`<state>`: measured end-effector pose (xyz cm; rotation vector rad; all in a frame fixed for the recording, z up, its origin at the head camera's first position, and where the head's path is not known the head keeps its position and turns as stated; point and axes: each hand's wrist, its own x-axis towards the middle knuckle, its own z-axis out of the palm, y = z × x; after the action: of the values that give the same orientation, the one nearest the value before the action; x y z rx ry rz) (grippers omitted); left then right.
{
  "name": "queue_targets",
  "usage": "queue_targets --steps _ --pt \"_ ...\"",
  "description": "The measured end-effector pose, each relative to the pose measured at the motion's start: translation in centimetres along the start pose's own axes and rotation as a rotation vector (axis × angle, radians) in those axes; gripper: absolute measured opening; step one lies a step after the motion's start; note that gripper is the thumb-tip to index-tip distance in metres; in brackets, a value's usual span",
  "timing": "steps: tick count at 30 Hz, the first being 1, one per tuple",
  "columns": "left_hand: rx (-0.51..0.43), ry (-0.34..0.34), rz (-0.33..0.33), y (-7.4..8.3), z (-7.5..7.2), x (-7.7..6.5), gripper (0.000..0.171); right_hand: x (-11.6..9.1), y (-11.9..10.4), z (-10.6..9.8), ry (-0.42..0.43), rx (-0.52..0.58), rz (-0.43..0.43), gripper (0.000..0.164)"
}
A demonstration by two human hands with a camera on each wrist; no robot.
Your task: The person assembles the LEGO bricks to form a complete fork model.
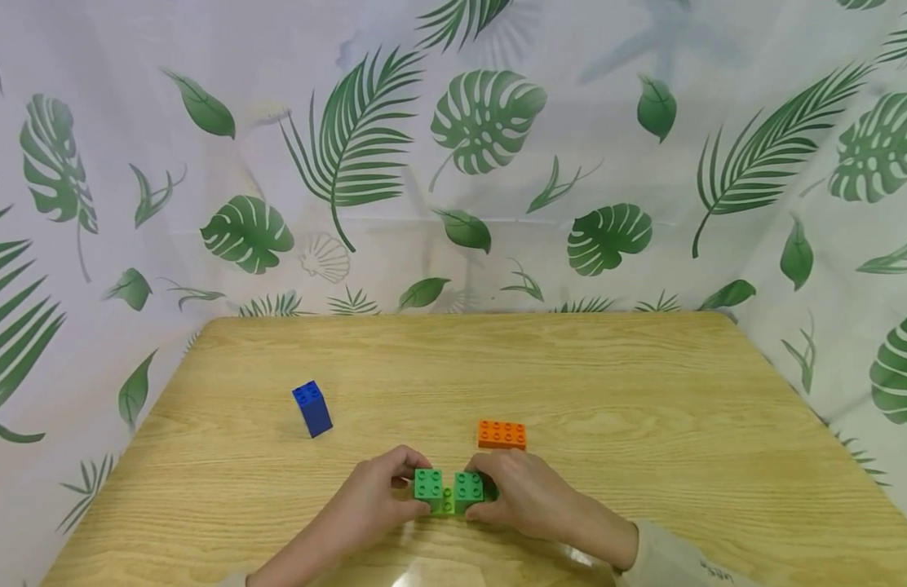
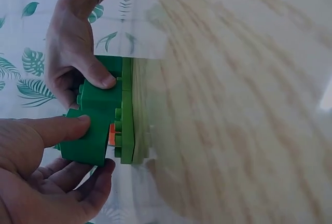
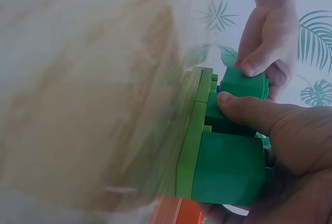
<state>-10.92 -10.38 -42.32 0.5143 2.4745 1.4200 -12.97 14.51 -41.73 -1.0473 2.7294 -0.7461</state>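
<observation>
My left hand (image 1: 380, 493) pinches a green toy building block (image 2: 85, 140) between thumb and fingers. In the left wrist view that block is slightly tilted, with a gap between it and the studs of the lime-green plates (image 2: 127, 130). My right hand (image 1: 523, 493) grips a second green block (image 1: 468, 487), which sits on the plates; its thumb presses the near side. A third green block (image 3: 228, 167) stands on the plates at the right end, seen in the right wrist view and mostly hidden by the right hand in the head view.
An orange block (image 1: 502, 434) lies flat just beyond my right hand. Farther back on the left, a tall blue block (image 1: 313, 409) stands on the wooden table (image 1: 630, 375). A leaf-patterned white cloth (image 1: 395, 277) hangs behind and along both sides.
</observation>
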Motion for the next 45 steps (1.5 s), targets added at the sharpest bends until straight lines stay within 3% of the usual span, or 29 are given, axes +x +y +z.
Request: queue_targets --steps 14,36,45 --pt "0.023 -0.017 -0.011 -0.5 0.4 -0.1 0.038 -0.1 0.0 0.0 0.0 0.011 -0.001 0.036" --pt "0.07 -0.058 0.052 -1.1 -0.2 0.4 0.033 -0.1 -0.2 -0.1 0.0 0.002 0.003 0.036" --pt "0.041 -0.086 0.005 -1.2 -0.3 0.3 0.037 -0.1 -0.1 0.0 -0.002 0.003 0.004 0.036"
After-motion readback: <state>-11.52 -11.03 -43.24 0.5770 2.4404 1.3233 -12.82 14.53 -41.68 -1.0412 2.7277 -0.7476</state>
